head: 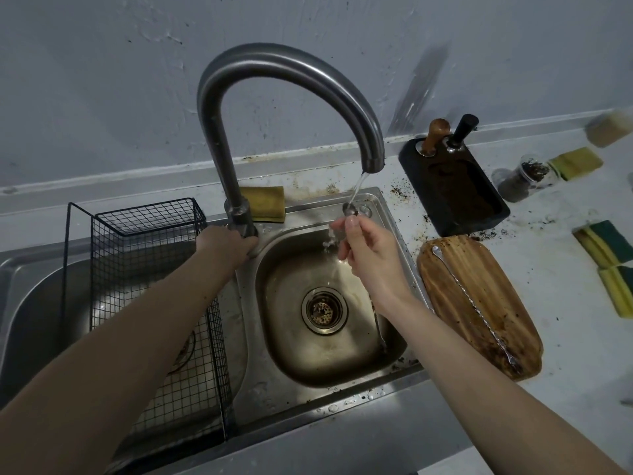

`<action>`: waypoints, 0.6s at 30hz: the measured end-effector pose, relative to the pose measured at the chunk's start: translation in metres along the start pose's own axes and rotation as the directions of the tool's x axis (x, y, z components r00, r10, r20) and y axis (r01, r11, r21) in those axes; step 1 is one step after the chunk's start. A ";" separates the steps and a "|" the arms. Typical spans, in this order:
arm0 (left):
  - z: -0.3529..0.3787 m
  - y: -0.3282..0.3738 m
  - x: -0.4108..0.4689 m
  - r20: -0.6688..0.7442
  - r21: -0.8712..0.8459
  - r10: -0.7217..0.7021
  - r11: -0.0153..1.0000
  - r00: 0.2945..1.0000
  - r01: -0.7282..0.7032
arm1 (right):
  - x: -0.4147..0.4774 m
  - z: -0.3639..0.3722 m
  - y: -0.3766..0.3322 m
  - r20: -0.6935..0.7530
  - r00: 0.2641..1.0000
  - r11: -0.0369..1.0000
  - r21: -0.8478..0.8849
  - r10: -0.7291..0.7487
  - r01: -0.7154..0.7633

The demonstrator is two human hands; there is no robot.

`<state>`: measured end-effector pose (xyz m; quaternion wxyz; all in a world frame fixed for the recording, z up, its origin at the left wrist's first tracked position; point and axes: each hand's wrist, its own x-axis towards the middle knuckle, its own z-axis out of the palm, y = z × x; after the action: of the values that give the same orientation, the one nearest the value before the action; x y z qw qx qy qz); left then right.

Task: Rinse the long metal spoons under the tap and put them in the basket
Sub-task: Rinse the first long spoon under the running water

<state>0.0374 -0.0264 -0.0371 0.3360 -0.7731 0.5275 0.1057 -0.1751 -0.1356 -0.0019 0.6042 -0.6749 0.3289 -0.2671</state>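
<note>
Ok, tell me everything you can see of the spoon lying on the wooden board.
The spoon is long, thin and silvery, metal by its look, with a twisted stem. Its small bowl is at the far end, near the board's back left corner; the stem runs diagonally to the near right, ending at a small flattened tip. It lies flat on the stained wooden board, right of the sink. Nothing else touches it; neither hand is near it.

Two bare forearms and hands (no sleeves, rings or watch in sight), left (227,246) and right (368,255)
</note>
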 end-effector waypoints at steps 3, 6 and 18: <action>0.000 0.000 0.000 0.015 -0.014 -0.002 1.000 1.000 0.002 | 0.003 0.002 -0.004 0.017 1.000 0.998 0.066 0.013 -0.014; -0.002 0.000 -0.001 0.029 -0.029 0.004 1.000 1.000 -0.004 | 0.006 0.002 -0.011 0.039 0.999 0.993 0.115 0.032 -0.036; -0.045 0.014 -0.025 0.162 0.075 -0.021 0.997 0.987 0.009 | 0.012 0.010 -0.023 0.027 0.999 0.995 0.095 -0.034 0.031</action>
<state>0.0059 -0.0388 0.0039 0.4069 -0.7528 0.4962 0.1464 -0.1571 -0.1370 0.0196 0.6357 -0.6544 0.2964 -0.2825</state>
